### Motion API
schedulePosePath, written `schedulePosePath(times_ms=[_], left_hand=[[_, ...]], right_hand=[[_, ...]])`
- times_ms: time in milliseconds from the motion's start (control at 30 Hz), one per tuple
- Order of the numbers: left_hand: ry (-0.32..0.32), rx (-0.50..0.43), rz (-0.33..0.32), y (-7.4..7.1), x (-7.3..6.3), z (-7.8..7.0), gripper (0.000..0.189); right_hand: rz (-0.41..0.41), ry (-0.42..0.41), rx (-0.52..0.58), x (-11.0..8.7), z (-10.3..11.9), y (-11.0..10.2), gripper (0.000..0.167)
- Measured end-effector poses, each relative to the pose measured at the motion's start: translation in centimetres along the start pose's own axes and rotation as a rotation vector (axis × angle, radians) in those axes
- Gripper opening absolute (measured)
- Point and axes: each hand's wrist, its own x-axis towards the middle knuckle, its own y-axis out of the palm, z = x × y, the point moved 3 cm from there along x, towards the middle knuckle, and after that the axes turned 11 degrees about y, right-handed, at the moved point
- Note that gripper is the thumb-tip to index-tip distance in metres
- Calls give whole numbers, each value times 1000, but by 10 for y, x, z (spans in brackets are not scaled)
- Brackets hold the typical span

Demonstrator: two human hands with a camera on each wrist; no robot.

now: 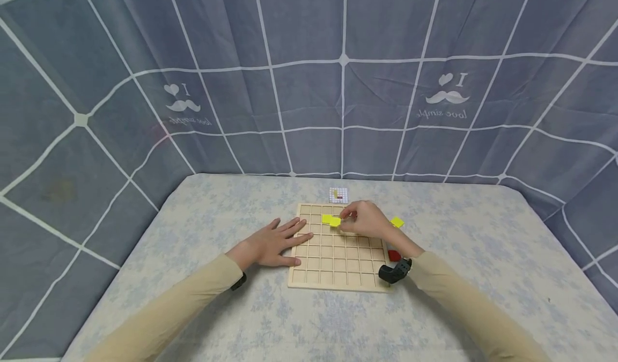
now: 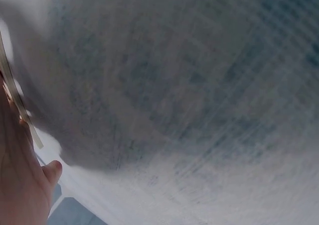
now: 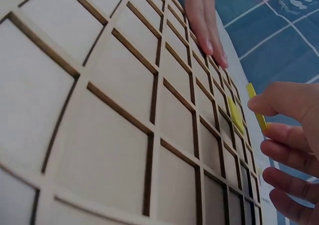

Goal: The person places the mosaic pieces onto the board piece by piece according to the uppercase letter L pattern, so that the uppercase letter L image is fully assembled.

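Observation:
A square wooden grid board (image 1: 333,265) lies on the table, its cells divided by raised strips. My left hand (image 1: 275,242) rests with spread, straight fingers on the board's left edge. Between thumb and fingertips my right hand (image 1: 365,221) pinches a yellow square tile (image 1: 335,222), held just over the upper part of the board. In the right wrist view this tile (image 3: 256,107) is seen edge-on, above the grid. Another yellow tile (image 1: 326,219) sits in a cell right beside it. The left wrist view has mostly tablecloth, with part of the left hand (image 2: 25,180) at its left edge.
Behind the board lies a small printed grid card (image 1: 338,195) with coloured squares. To the board's right are a yellow tile (image 1: 397,222) and a red piece (image 1: 394,256), the latter partly covered by the right wrist. A grey-blue checked curtain (image 1: 309,99) hangs behind the table.

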Motion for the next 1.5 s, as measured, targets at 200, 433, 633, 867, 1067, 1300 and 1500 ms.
schedulePosePath(times_ms=[200,433,633,867,1067,1300,1500], left_hand=[[-9,14,-7,1,-1,-3,70],[-14,21,2,2,0,-2,71],[-4,45,-16,0,0,-1,71],[-3,45,-8,0,-1,-1,71],[0,26,-10,0,1,-2,71],[4,24,-4,1,3,-3,71],[-10,30,2,1,2,-1,71]], right_hand=[[-12,-38,-49,2,9,12,23],[-7,-47,-78,1,13,18,22],[-1,-53,-67,3,13,18,24],[12,-37,-80,3,13,20,26],[10,-35,-79,1,12,20,25],[14,-37,-67,-2,9,18,25],[-23,-46,-76,-5,4,3,27]])
